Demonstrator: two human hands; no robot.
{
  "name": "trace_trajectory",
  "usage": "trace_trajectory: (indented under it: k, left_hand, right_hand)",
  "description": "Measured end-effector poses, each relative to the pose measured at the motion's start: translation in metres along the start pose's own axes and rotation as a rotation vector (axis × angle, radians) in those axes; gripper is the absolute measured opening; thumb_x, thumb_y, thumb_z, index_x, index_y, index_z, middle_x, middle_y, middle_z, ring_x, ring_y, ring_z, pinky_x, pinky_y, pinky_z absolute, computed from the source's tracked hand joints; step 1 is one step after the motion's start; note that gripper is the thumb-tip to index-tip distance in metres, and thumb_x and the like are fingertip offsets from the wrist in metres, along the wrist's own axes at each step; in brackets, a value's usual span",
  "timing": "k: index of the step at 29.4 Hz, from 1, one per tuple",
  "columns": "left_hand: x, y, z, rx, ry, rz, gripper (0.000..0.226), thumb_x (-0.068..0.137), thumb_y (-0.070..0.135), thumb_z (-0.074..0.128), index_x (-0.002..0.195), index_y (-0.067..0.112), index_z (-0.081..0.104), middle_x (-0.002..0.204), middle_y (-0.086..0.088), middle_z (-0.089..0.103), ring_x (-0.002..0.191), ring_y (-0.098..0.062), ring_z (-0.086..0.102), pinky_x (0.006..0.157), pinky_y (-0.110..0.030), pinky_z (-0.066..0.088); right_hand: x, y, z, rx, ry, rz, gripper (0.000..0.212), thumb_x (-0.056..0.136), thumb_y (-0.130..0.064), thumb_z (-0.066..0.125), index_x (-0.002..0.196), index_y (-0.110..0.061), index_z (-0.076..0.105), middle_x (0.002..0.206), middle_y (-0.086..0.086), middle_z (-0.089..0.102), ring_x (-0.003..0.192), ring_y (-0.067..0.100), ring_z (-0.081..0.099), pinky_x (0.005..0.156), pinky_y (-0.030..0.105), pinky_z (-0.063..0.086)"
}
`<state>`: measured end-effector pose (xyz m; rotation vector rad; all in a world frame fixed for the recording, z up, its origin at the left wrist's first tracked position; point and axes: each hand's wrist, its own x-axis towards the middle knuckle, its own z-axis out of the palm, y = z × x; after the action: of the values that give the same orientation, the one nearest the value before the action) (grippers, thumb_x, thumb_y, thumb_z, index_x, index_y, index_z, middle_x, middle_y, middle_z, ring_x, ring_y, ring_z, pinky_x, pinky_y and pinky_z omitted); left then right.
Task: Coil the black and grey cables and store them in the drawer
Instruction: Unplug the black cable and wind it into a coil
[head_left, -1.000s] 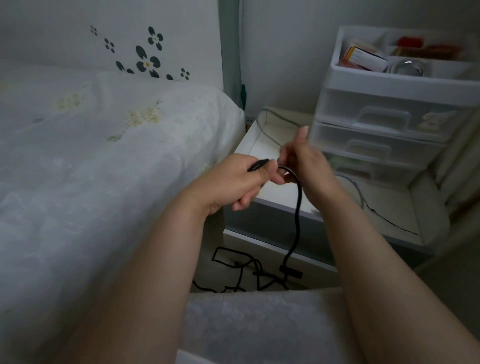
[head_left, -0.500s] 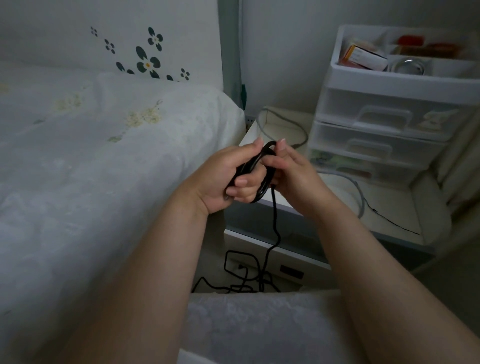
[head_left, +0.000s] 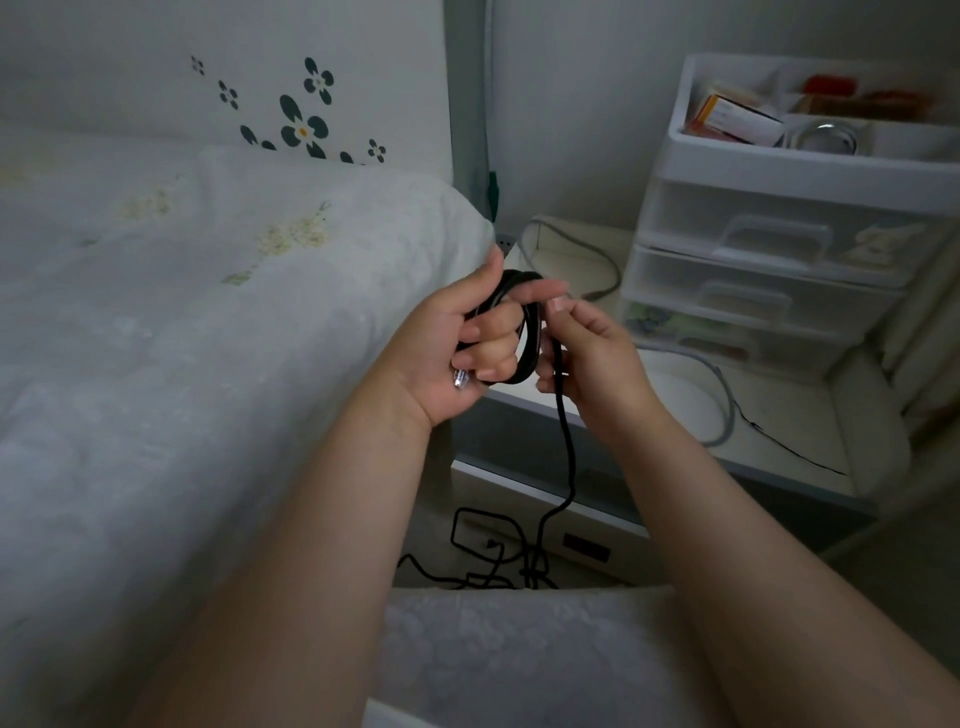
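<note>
Holding the black cable (head_left: 530, 332) loops, the left hand (head_left: 457, 343) grips tight; the right hand (head_left: 587, 348) pinches the tail, which could tangle below the nightstand (head_left: 810, 415).

A white worktop (head_left: 810, 415) is standing beside the bed (head_left: 208, 338), carrying a translucent drawer unit (head_left: 769, 260) at its back. A grey cable (head_left: 722, 384) is curving across its surface, with a thin black wire (head_left: 795, 449) trailing near the front edge. On the floor (head_left: 431, 540) below, the black cable (head_left: 498, 561) is lying in loose tangles.
</note>
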<state>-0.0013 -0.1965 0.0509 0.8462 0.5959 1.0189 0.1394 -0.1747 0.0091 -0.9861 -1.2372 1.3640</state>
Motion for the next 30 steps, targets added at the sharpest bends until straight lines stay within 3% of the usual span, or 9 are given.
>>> trace_trajectory:
  k: [2,5,9,12,15,19,22,26,30]
  left_hand:
    - [-0.001,-0.001,0.002,0.063,0.020,-0.012,0.043,0.095,0.035,0.042,0.107,0.000,0.064,0.038,0.011,0.028,0.027,-0.002,0.023,0.035,-0.016,0.020]
    - [-0.001,-0.003,0.004,0.162,0.082,-0.015,0.029,0.089,0.018,0.051,0.107,0.000,0.065,0.037,0.011,0.028,0.028,-0.003,0.023,0.035,-0.017,0.021]
    - [-0.006,0.002,0.005,0.314,0.103,-0.101,0.032,0.093,0.010,0.044,0.113,-0.006,0.063,0.038,0.010,0.025,0.029,-0.003,0.020,0.036,-0.019,0.020]
    - [-0.010,0.003,0.010,0.377,0.070,-0.133,0.037,0.092,0.011,0.044,0.118,-0.012,0.058,0.040,0.009,0.026,0.031,-0.003,0.021,0.039,-0.021,0.019]
    - [-0.009,0.003,0.009,0.334,0.065,-0.063,0.033,0.095,0.010,0.039,0.109,-0.005,0.065,0.043,0.007,0.030,0.032,-0.004,0.025,0.039,-0.020,0.023]
    - [-0.009,0.000,0.009,0.270,0.094,0.034,0.035,0.103,0.019,0.033,0.099,0.001,0.063,0.042,0.007,0.032,0.033,-0.005,0.034,0.040,-0.019,0.035]
    - [-0.009,-0.003,0.016,0.258,0.121,0.077,0.053,0.102,0.039,0.031,0.112,-0.005,0.059,0.043,0.006,0.032,0.037,-0.006,0.042,0.045,-0.017,0.044]
    - [-0.004,-0.006,0.015,0.152,0.124,0.103,0.072,0.099,0.052,0.022,0.124,-0.008,0.052,0.043,0.006,0.030,0.034,-0.005,0.033,0.041,-0.019,0.036]
    - [0.000,0.003,0.003,-0.135,0.111,0.173,0.062,0.104,0.041,0.018,0.124,-0.009,0.050,0.043,0.006,0.034,0.031,-0.005,0.028,0.038,-0.020,0.030]
  right_hand:
    - [-0.001,0.001,0.003,-0.094,0.024,-0.058,0.026,0.101,-0.025,0.042,0.088,-0.013,0.062,0.066,0.012,0.048,0.053,0.020,0.050,0.049,0.030,0.051]
    - [-0.001,0.003,0.009,-0.205,0.021,-0.125,0.033,0.102,-0.022,0.035,0.088,-0.033,0.063,0.077,0.023,0.056,0.065,0.028,0.055,0.057,0.042,0.054]
    - [0.000,0.001,0.008,-0.350,0.023,-0.138,0.031,0.102,-0.029,0.036,0.086,-0.038,0.060,0.072,-0.006,0.059,0.070,0.014,0.057,0.054,0.031,0.050]
    - [0.000,-0.001,0.006,-0.384,0.011,-0.158,0.029,0.102,-0.031,0.035,0.089,-0.038,0.060,0.082,-0.009,0.062,0.079,0.012,0.060,0.052,0.027,0.047]
    - [0.000,0.003,0.005,-0.340,-0.015,-0.161,0.030,0.102,-0.018,0.034,0.092,-0.023,0.062,0.064,-0.007,0.056,0.059,0.008,0.052,0.048,0.026,0.045]
    - [0.001,0.002,0.009,-0.196,-0.067,-0.113,0.033,0.103,-0.014,0.029,0.093,-0.025,0.058,0.062,0.004,0.052,0.051,0.010,0.048,0.048,0.025,0.045]
    - [-0.001,0.001,0.013,-0.110,-0.053,-0.143,0.032,0.104,-0.012,0.027,0.093,-0.020,0.055,0.052,-0.009,0.059,0.049,0.004,0.055,0.049,0.020,0.047]
    - [-0.002,0.008,0.016,-0.118,-0.063,-0.152,0.030,0.104,-0.020,0.028,0.095,-0.015,0.057,0.067,-0.002,0.062,0.061,0.008,0.059,0.061,0.023,0.050]
    - [-0.003,0.012,0.017,-0.244,-0.138,-0.050,0.028,0.103,-0.020,0.034,0.085,-0.012,0.055,0.067,0.004,0.056,0.059,0.012,0.054,0.066,0.031,0.050]
